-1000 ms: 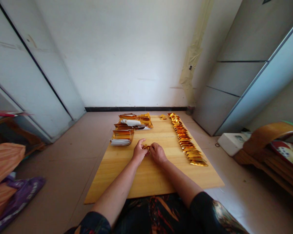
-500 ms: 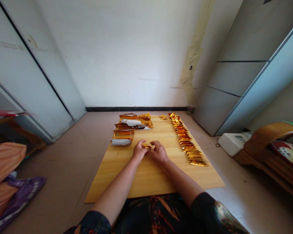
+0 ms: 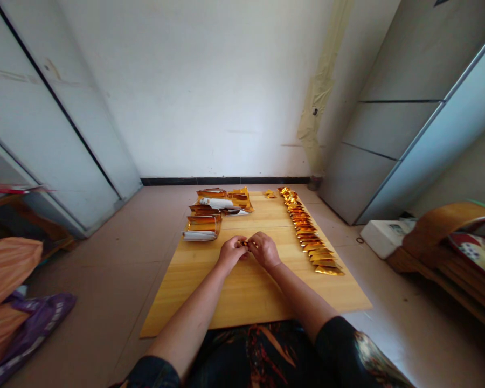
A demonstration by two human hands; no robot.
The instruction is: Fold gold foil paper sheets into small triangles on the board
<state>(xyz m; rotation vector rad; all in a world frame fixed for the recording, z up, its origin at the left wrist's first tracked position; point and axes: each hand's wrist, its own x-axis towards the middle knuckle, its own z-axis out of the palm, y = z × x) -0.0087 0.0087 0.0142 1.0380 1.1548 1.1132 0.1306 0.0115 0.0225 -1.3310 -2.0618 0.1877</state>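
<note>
Near the middle of the wooden board [image 3: 210,291], my left hand [image 3: 231,253] is closed around one side of a small gold foil piece [image 3: 243,243]. My right hand [image 3: 263,250] pinches its other side, with fingers bent over it. Much of the foil is hidden by the fingers. Several folded gold foil pieces [image 3: 307,231] lie overlapping in a long row along the board's right side. Beyond my hands, toward the left, are banded stacks of gold and white sheets [image 3: 202,227], with more bundles [image 3: 222,199] behind them. A small gold piece [image 3: 270,194] lies by the far edge.
A white wall [image 3: 218,97] rises behind the board. A grey refrigerator [image 3: 388,124] stands at the right, near a white box [image 3: 382,237] and a wooden seat [image 3: 440,237]. Orange and purple bags [image 3: 12,285] lie at the left.
The fingers of both hands have closed in on the gold foil piece, and the right fingers now curl over it. Less of the foil shows. The stacks and the row have stayed put.
</note>
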